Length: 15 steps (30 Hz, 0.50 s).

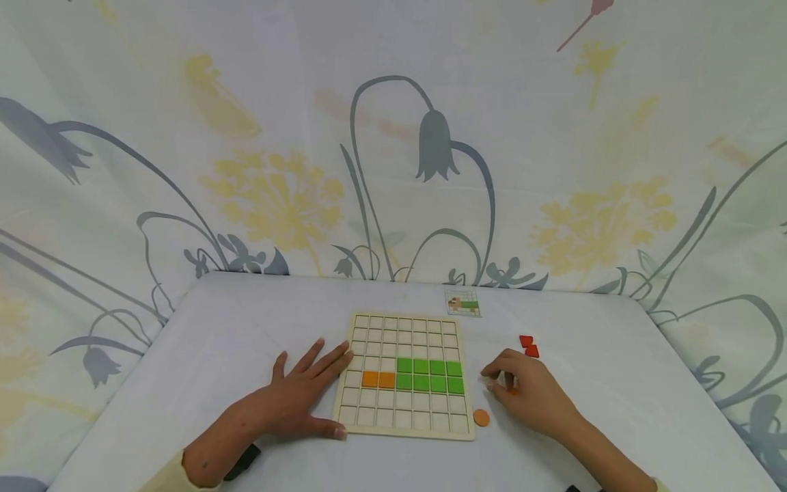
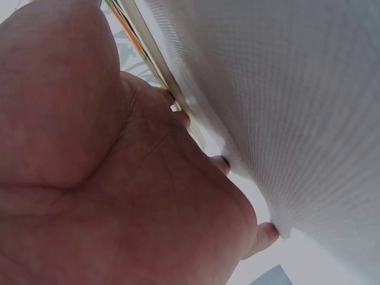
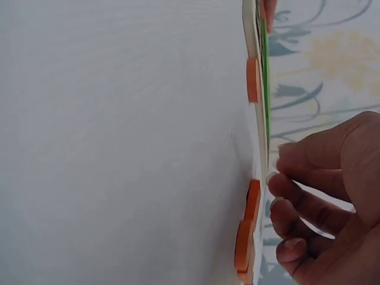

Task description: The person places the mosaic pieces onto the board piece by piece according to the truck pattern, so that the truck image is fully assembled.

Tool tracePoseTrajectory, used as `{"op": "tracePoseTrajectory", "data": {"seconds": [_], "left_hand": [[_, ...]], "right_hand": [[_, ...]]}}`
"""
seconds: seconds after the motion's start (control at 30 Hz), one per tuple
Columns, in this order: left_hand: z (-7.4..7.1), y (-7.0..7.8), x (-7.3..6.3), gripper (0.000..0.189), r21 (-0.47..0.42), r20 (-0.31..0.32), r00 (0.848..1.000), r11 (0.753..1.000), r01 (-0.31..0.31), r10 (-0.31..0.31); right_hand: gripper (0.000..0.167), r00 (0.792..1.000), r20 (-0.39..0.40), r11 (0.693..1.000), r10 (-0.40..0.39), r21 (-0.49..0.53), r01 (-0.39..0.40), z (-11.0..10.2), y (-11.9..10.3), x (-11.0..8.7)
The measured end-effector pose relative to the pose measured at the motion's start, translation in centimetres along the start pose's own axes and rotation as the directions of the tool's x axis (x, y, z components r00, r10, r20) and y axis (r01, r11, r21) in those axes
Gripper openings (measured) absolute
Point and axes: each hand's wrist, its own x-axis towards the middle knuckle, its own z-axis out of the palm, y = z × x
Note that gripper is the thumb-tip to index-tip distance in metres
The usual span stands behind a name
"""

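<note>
A cream grid board (image 1: 370,417) lies on the white tabletop. Several green squares (image 1: 438,375) and two orange squares (image 1: 378,379) sit in its cells. Spread along the board's left edge, my left hand (image 1: 289,403) touches it with straight fingers and thumb. My right hand (image 1: 531,395) hovers just right of the board, its fingers loosely curled. Thumb and fingertips stand apart in the right wrist view, with nothing visible between them. An orange disc (image 1: 481,417) rests beside the board's lower right corner. Partly hidden below the right hand is another orange piece (image 1: 515,391).
Two red pieces (image 1: 531,351) lie beyond the right hand. A small printed card (image 1: 463,302) with a gridded picture is behind the board. In the right wrist view, several orange pieces (image 3: 243,246) stand out along the tabletop. Flower-patterned cloth (image 1: 393,171) rises at the table's back.
</note>
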Motion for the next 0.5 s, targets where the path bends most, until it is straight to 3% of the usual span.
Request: {"op": "tracePoseTrajectory", "data": {"seconds": [0.23,0.5], "left_hand": [[-0.1,-0.1,0.0,0.121,0.009,0.002,1.000,1.000,0.005,-0.005],[0.0,-0.1,0.1,0.122,-0.002,0.007,1.000,1.000,-0.002,0.002]], "right_hand": [[0.023,0.999,0.022,0.999,-0.026,-0.036,0.027,-1.1,2.0,-1.5],[0.023,0.998,0.059,0.999,-0.025,-0.043,0.028,-1.4,2.3,-1.8]]}}
